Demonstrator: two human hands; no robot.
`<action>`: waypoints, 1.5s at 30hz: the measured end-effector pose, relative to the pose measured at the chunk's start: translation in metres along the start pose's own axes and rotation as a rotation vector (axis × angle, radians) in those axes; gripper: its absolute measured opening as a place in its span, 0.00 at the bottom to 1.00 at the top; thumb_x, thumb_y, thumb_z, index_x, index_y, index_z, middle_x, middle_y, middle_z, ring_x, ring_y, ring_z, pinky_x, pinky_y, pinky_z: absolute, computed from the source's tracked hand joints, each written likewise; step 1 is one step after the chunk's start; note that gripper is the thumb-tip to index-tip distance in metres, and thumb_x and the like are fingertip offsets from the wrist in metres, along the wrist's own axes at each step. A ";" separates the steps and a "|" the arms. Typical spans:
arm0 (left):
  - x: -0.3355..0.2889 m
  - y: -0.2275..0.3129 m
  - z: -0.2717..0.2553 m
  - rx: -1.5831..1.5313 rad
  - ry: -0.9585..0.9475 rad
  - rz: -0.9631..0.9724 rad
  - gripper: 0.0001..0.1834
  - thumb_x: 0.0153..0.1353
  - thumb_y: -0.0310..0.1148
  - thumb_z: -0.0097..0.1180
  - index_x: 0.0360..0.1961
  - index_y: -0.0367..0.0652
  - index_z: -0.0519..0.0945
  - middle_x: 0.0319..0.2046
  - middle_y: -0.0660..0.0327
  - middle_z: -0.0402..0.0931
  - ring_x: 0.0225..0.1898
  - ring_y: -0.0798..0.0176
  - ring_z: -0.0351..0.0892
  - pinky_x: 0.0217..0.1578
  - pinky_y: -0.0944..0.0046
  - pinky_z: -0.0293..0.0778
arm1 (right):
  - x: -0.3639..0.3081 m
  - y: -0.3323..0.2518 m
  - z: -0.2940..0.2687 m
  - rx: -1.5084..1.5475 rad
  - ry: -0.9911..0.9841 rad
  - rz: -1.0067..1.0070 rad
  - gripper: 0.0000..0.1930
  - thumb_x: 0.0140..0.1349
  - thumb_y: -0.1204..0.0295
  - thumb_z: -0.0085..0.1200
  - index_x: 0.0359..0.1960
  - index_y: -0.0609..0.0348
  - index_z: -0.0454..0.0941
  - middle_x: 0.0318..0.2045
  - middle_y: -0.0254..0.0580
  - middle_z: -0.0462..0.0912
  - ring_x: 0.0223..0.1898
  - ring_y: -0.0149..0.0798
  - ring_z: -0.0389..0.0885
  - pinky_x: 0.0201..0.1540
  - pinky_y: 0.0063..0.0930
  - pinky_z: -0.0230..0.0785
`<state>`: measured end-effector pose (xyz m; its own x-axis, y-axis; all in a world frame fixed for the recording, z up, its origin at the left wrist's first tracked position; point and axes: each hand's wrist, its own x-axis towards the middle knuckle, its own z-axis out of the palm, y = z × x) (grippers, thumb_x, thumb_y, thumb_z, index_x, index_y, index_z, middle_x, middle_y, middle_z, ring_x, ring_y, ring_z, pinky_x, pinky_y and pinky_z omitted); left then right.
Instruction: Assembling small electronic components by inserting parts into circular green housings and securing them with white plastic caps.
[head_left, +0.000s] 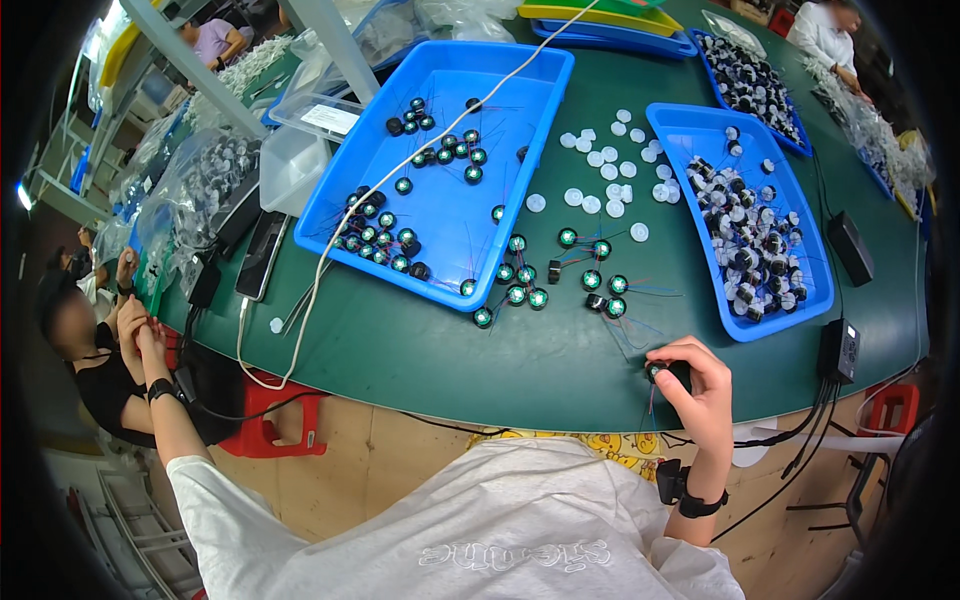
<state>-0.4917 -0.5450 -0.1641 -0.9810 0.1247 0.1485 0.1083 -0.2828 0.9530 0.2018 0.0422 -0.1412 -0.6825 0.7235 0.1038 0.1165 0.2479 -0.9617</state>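
Note:
My right hand [700, 385] is above the table's near edge, pinching a small black round part [656, 371] with thin red and blue wires between thumb and forefinger. My left arm reaches out to the far left, where my left hand [150, 338] overlaps the hands of a seated person in black; its fingers cannot be made out. Several like parts with green circuit faces [538, 298] lie loose on the green table, wires spread. More of them sit in the large blue tray [462, 262] behind. Translucent white round caps [608, 171] are scattered between the trays.
A smaller blue tray [745, 328] at right holds many capped parts. A phone [262, 257] lies at left; its white cable [318, 272] crosses the large tray. Black power boxes [843, 352] and cords run along the right edge. Red stools [272, 425] stand below. Other people sit around the table.

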 end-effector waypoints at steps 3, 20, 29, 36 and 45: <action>0.008 0.006 0.020 0.144 0.201 -0.082 0.12 0.60 0.37 0.52 0.45 0.49 0.76 0.37 0.69 0.75 0.34 0.73 0.72 0.36 0.73 0.68 | 0.001 0.001 0.001 0.013 -0.009 -0.001 0.10 0.47 0.83 0.56 0.34 0.67 0.78 0.30 0.40 0.77 0.33 0.31 0.73 0.39 0.21 0.64; -0.384 -0.008 0.471 0.692 -0.806 0.954 0.15 0.44 0.18 0.57 0.36 0.40 0.77 0.27 0.60 0.73 0.26 0.60 0.72 0.26 0.64 0.69 | 0.002 -0.011 0.015 0.038 0.042 -0.029 0.13 0.51 0.83 0.54 0.40 0.69 0.78 0.31 0.42 0.78 0.33 0.33 0.74 0.38 0.21 0.65; -0.443 -0.062 0.537 0.237 -1.158 0.008 0.15 0.54 0.25 0.56 0.44 0.37 0.75 0.33 0.60 0.71 0.29 0.70 0.69 0.30 0.71 0.67 | 0.006 -0.003 0.041 0.166 0.047 -0.100 0.12 0.50 0.85 0.54 0.38 0.70 0.77 0.33 0.44 0.79 0.35 0.34 0.74 0.39 0.22 0.66; -0.446 -0.059 0.538 0.121 -1.091 -0.069 0.12 0.54 0.25 0.58 0.41 0.38 0.76 0.30 0.62 0.72 0.28 0.72 0.71 0.29 0.72 0.69 | 0.004 -0.003 0.041 0.173 0.058 -0.080 0.11 0.51 0.84 0.54 0.38 0.71 0.77 0.36 0.46 0.75 0.38 0.36 0.73 0.42 0.24 0.66; -0.448 -0.062 0.536 0.104 -1.062 0.005 0.09 0.50 0.26 0.60 0.33 0.37 0.77 0.26 0.63 0.73 0.27 0.72 0.72 0.29 0.73 0.69 | 0.001 0.000 0.044 0.268 0.090 -0.105 0.11 0.54 0.85 0.51 0.41 0.71 0.74 0.35 0.40 0.73 0.37 0.30 0.71 0.42 0.20 0.64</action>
<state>0.0276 -0.0739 -0.1484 -0.3431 0.9030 0.2585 0.1738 -0.2095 0.9622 0.1691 0.0150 -0.1524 -0.6128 0.7600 0.2167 -0.1537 0.1544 -0.9760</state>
